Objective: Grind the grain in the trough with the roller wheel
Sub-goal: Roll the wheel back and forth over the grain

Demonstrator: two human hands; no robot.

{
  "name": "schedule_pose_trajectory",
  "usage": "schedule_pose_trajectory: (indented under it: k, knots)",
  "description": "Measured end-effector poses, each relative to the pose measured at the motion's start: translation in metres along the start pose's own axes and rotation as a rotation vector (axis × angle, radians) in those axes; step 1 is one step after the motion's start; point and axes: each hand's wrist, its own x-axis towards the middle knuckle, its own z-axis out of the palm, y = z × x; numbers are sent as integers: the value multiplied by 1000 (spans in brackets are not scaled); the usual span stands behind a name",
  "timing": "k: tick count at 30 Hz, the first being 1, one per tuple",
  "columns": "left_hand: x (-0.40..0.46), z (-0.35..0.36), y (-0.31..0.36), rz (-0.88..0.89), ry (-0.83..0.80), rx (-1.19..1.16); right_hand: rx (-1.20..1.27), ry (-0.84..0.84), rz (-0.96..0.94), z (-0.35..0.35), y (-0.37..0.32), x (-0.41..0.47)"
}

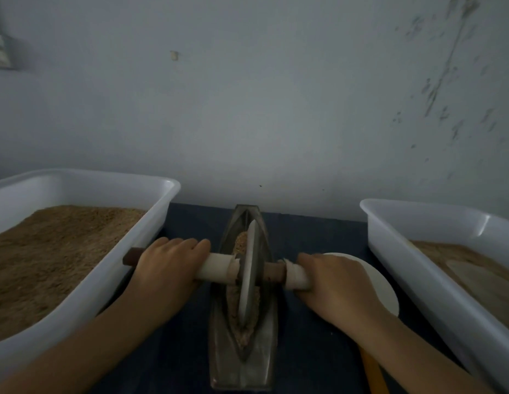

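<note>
A narrow boat-shaped metal trough [244,362] lies lengthwise on the dark table, with brown grain [239,243] in its groove. A grey metal roller wheel [249,268] stands upright on edge in the groove, near the middle. A wooden axle wrapped in white cloth [216,268] runs through the wheel from left to right. My left hand [168,265] grips the axle left of the wheel, its fingers curled over the top. My right hand [335,282] grips the wrapped axle on the other side of the wheel.
A white plastic tub [162,203] holding brown grain stands at the left. A second white tub [389,237] with finer brown meal stands at the right. A round white disc [387,297] and an orange strip [372,371] lie under my right forearm. A pale wall is close behind.
</note>
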Motion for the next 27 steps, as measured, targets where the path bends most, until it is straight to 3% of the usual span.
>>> schedule_pose_trajectory:
  k: [15,24,27]
  knots:
    - [64,48,-23,-170,6,84,-109,122,70,25,19,80]
    - [19,23,-7,-116,-9,27,-58,103,9,16,10,29]
    - [1,5,-1,-19,45,-4,-3,61,7,16,10,5]
